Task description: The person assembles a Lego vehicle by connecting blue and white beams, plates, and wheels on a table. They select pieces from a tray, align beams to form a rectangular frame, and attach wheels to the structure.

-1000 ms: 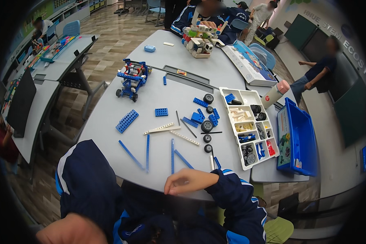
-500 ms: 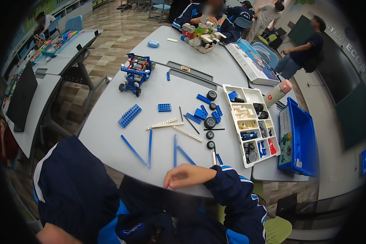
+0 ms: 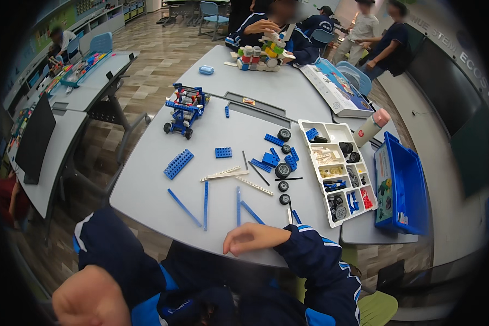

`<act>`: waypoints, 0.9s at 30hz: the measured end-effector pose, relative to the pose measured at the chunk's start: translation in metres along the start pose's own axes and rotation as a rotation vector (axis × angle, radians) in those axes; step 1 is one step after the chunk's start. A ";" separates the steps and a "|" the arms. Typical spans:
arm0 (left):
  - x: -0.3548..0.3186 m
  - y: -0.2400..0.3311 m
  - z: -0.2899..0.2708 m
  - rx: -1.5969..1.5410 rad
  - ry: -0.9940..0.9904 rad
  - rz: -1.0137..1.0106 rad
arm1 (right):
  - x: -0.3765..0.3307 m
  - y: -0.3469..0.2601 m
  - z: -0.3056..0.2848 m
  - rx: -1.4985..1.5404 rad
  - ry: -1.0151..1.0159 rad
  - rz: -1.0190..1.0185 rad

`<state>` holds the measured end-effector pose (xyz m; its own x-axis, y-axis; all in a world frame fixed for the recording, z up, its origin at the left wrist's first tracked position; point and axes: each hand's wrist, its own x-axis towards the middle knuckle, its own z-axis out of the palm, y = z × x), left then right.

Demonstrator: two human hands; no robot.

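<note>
My right hand (image 3: 252, 237) rests on the near edge of the grey table (image 3: 146, 185), fingers curled, nothing in it. Just beyond it lie long thin blue beams (image 3: 205, 204), a black wheel (image 3: 284, 199) and white beams (image 3: 225, 174). My left hand (image 3: 87, 296) is low at the bottom left, off the table, closed like a fist and blurred. Further out are a blue studded plate (image 3: 178, 163), a bigger wheel (image 3: 282, 170) among blue bricks, and a blue wheeled model (image 3: 183, 110).
A white sorting tray (image 3: 339, 171) of small parts and a blue bin (image 3: 402, 187) stand on the right, with a bottle (image 3: 372, 126) and a booklet (image 3: 337, 89) behind. Other people handle a colourful model (image 3: 261, 54) at the far side. Left is a desk with a monitor (image 3: 35, 138).
My right hand stays on the table's edge. My left hand has risen a little at the bottom left. The people at the far side have shifted.
</note>
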<state>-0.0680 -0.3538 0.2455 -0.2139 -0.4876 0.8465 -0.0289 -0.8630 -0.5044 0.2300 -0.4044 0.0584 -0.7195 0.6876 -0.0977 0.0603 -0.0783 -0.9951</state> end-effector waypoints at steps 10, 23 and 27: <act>-0.034 0.000 0.014 -0.080 -0.066 -0.626 | -0.001 -0.013 0.003 0.060 0.080 0.037; 0.011 0.029 0.035 -0.093 -0.192 -0.828 | -0.007 -0.037 0.004 0.130 0.242 0.042; -0.008 0.021 0.010 -0.093 -0.204 -0.635 | -0.007 -0.031 0.005 0.127 0.246 0.040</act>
<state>-0.0566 -0.3690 0.2298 0.0606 0.0878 0.9943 -0.1740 -0.9800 0.0971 0.2299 -0.4104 0.0899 -0.5276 0.8356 -0.1532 -0.0134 -0.1885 -0.9820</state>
